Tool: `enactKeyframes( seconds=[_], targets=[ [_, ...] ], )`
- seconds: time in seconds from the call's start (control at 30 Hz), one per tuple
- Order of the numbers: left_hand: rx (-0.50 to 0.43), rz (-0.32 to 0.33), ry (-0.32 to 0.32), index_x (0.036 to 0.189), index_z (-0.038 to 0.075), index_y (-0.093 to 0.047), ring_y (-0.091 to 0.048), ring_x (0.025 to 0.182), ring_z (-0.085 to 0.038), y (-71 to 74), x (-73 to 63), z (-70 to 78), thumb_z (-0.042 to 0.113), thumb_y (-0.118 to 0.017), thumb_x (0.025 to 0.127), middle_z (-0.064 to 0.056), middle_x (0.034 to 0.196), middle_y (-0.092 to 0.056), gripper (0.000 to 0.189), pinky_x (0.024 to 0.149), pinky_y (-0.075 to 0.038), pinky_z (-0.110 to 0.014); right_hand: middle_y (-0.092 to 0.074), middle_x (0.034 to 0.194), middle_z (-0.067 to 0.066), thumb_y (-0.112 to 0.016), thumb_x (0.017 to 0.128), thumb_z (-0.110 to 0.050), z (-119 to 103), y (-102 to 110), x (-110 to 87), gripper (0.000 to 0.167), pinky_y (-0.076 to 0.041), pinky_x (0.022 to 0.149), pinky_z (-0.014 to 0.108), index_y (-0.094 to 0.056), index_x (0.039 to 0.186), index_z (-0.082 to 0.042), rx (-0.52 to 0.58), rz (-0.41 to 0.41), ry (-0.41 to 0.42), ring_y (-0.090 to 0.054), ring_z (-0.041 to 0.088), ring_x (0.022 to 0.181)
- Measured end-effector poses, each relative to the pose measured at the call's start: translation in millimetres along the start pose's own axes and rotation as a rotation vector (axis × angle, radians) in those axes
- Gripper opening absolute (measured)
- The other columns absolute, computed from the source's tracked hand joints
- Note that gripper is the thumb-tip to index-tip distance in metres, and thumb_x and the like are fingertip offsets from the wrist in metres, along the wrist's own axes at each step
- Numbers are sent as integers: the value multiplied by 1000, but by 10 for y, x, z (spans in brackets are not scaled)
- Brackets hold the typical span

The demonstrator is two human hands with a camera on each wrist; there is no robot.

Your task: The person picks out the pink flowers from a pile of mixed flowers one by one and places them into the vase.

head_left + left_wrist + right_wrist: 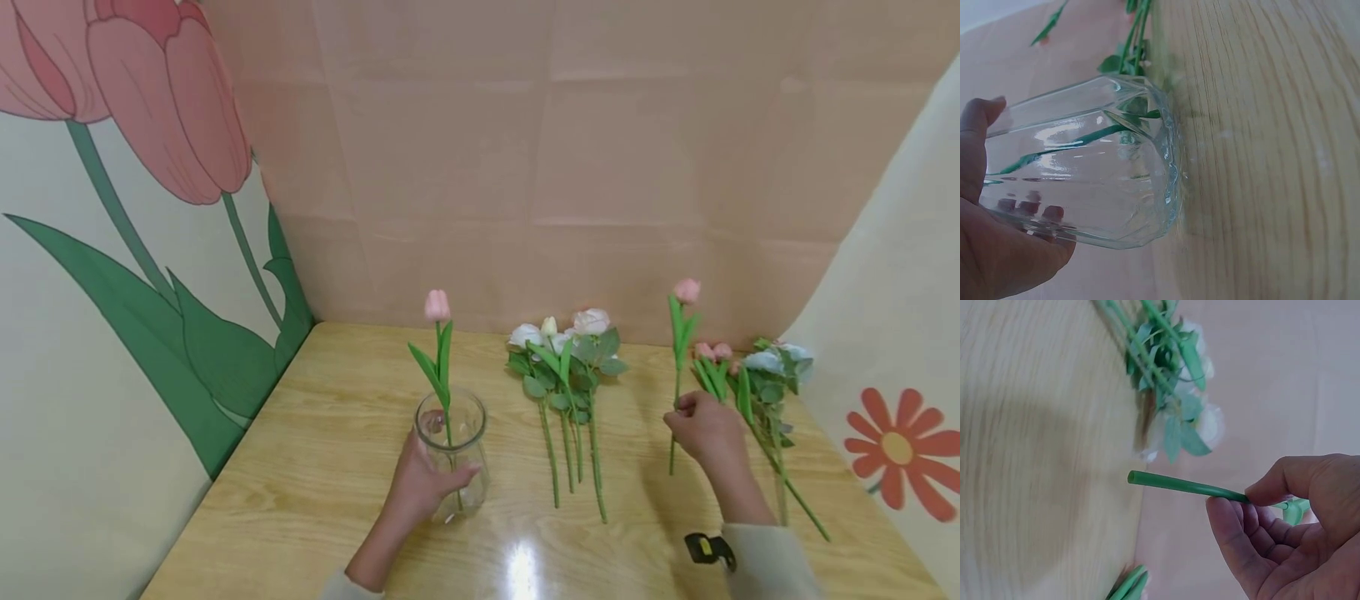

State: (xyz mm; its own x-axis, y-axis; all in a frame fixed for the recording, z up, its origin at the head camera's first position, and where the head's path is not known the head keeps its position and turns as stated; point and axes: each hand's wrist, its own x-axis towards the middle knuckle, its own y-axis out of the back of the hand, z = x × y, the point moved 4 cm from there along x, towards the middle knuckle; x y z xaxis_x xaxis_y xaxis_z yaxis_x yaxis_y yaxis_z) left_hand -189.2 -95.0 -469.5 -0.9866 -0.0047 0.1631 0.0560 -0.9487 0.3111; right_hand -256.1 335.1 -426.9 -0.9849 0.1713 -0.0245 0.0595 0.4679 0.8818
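A clear glass vase (474,479) stands on the table, and my left hand (423,479) grips it round the side, thumb in front. One pink tulip (437,306) stands in the vase, its stem showing through the faceted glass (1085,140) in the left wrist view. My right hand (708,429) pinches the stem of a second pink tulip (686,292) between thumb and fingertips, holding it upright. In the right wrist view, the cut end of that green stem (1172,482) sticks out past the fingers, clear of the wooden surface.
White and pale roses with a cream tulip (566,358) lie in a bunch at the table's middle back. More pink tulips (712,354) and blue flowers (776,360) lie at the right. A brown backdrop (525,167) rises behind the wooden table (300,467).
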Motion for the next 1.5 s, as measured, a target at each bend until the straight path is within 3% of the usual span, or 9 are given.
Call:
enactKeyframes(
  seconds=[0.27, 0.93, 1.5],
  targets=[
    [-1, -3, -12, 140, 14, -46, -48, 134, -37, 2, -13, 27, 31, -93, 68, -12, 141, -54, 88, 112, -36, -62, -65, 113, 25, -55, 96, -26, -193, -21, -124, 42, -52, 71, 47, -54, 122, 6, 43, -17, 20, -62, 38, 94],
    [-4, 3, 39, 142, 20, -45, -47, 135, -36, 4, -21, 8, 31, -94, 66, -10, 142, -54, 91, 112, -35, -64, -65, 109, 21, -55, 95, -23, -647, -27, -357, 35, -49, 64, 37, -54, 119, 2, 90, 42, 78, -62, 31, 89],
    [2, -9, -6, 138, 14, -48, -49, 133, -37, 7, 6, -12, 31, -93, 67, -13, 140, -55, 86, 112, -37, -61, -68, 100, 14, -56, 93, -21, -1021, -48, -491, 30, -49, 65, 34, -58, 115, -1, 145, 108, 145, -64, 27, 87]
  ],
)
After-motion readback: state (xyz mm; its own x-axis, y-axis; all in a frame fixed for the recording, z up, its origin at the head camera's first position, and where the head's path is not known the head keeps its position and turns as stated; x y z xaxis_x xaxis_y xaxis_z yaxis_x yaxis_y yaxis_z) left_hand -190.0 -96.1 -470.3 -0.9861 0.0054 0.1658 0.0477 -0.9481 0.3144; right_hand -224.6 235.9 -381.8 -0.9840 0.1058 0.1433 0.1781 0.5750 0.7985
